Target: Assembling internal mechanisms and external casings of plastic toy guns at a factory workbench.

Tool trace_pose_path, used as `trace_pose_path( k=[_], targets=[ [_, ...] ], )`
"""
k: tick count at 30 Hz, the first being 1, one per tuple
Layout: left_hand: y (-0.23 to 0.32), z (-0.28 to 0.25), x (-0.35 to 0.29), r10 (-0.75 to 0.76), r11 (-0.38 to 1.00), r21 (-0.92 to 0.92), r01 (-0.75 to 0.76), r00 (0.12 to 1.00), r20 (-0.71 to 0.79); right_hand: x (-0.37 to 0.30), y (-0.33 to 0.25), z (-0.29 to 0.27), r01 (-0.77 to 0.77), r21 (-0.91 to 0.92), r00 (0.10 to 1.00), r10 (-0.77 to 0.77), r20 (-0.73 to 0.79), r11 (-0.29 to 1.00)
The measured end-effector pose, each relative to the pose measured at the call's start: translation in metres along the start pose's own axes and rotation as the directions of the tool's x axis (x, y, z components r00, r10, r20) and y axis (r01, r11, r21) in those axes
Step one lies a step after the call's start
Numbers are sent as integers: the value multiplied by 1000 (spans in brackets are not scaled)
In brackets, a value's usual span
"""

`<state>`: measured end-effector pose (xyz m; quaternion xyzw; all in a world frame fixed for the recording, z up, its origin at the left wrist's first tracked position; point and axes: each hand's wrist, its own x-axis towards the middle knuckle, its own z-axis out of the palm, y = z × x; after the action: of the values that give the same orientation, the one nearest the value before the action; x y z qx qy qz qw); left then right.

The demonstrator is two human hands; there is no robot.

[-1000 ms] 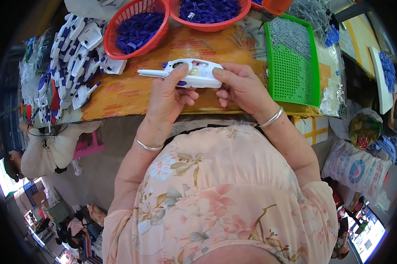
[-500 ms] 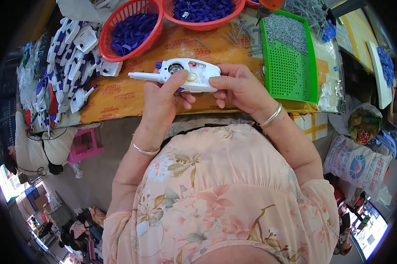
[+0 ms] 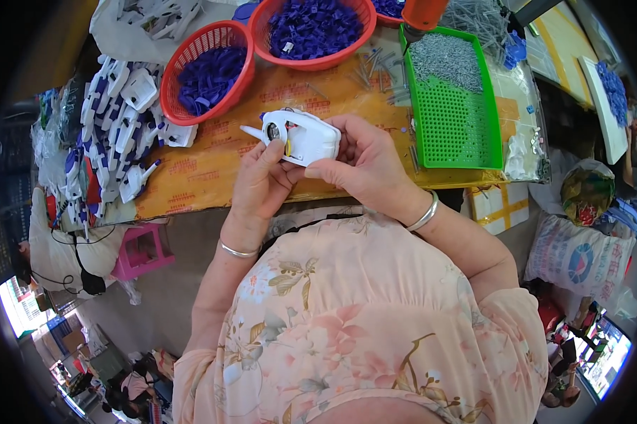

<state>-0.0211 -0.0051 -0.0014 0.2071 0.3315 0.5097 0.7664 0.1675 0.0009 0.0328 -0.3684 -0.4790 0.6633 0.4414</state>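
Note:
Both hands hold a white plastic casing (image 3: 313,141) over the near part of the table. It is a rounded body with a narrow pointed end toward the left, and it sits tilted. A round dark part (image 3: 274,131) shows in its left half, beside an opening with something yellow and a bit of red inside. My left hand (image 3: 258,180) grips the left end, its thumb against the face below the round part. My right hand (image 3: 368,159) is closed on the right end, thumb at the lower edge and fingers behind. The fingers behind the casing are partly hidden.
Two red baskets (image 3: 169,92) of purple-blue plastic parts stand at the back. To the right lies a green perforated tray (image 3: 496,134) of small screws, under an orange-topped tool (image 3: 423,13). Similar white-and-blue pieces (image 3: 110,134) are heaped left. Loose metal rods (image 3: 375,67) lie near the tray.
The casing has turned, its right end dropping toward me and its narrow end now angled up-left. My left thumb has shifted lower on it, and my right hand has moved left along it.

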Motion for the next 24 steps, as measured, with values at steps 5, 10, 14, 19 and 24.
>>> trace_pose_path(
  k=[5, 10, 14, 19, 24],
  targets=[
    [-3, -6, 4, 50, 998, -29, -51, 998, -22, -1, 10, -3, 36, -50, 998, -33, 46, 998],
    [6, 1, 0, 217, 974, 69, -216, 976, -6, 0, 4, -5, 49, 5, 997, -49, 56, 999],
    [16, 1, -6, 231, 952, 200, -230, 973, 23, -1, 0, -14, 185, -283, 983, -178, 52, 941],
    [9, 13, -13, 367, 869, 328, -370, 927, 72, -6, 6, -19, 306, -343, 952, -292, 94, 888],
    [12, 7, -13, 351, 829, 425, -363, 930, 110, -4, 7, -24, 331, -421, 944, -303, 132, 845]
  ],
)
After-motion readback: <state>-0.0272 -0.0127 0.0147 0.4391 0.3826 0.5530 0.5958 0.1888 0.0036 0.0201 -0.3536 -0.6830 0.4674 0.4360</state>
